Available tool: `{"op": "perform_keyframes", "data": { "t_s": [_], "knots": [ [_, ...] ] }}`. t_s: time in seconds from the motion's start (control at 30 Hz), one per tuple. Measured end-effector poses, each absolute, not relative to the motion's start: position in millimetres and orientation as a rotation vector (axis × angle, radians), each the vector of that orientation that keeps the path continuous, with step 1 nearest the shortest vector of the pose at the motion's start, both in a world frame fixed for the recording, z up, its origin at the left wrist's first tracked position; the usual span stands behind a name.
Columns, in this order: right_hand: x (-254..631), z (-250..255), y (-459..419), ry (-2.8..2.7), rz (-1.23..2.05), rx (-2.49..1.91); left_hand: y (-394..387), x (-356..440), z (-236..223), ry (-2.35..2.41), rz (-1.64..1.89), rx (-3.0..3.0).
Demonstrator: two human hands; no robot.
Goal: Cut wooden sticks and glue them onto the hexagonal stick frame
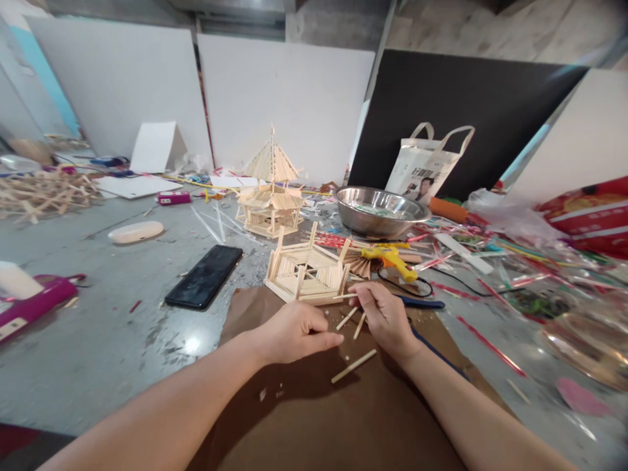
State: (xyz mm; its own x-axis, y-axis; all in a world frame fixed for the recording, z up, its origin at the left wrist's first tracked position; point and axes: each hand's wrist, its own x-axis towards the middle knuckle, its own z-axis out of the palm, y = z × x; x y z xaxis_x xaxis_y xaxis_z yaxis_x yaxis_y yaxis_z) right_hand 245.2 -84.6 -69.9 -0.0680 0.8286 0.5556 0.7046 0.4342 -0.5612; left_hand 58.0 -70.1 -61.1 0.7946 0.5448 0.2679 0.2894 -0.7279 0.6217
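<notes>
A hexagonal wooden-stick frame (280, 293) with upright posts stands on the brown sheet (314, 418), just beyond my hands. My right hand (385, 322) pinches a short wooden stick (345, 297) between thumb and fingertips, its free end at the frame's front right edge. Close to the front of the frame is my left hand (297, 332), fingers curled under and thumb pointing right; whatever they may hold is hidden. Between and below the hands lie loose sticks, one of them a longer stick (354, 366) lying slantwise.
A finished-looking stick pavilion (272, 203) stands behind the frame. Left of it lie a black phone (205, 277) and a white oval case (136, 232). To the right are a yellow glue gun (392, 260), a metal bowl (380, 226), a tote bag (417, 167) and scattered strips.
</notes>
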Motion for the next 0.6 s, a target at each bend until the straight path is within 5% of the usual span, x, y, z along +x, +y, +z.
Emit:
{"op": "perform_keyframes", "data": {
  "t_s": [0.6],
  "knots": [
    [244.4,-73.3,-83.0,-1.831,0.198,-1.33,-74.7,61.1,-59.1,0.62,0.572,2.357]
  ]
}}
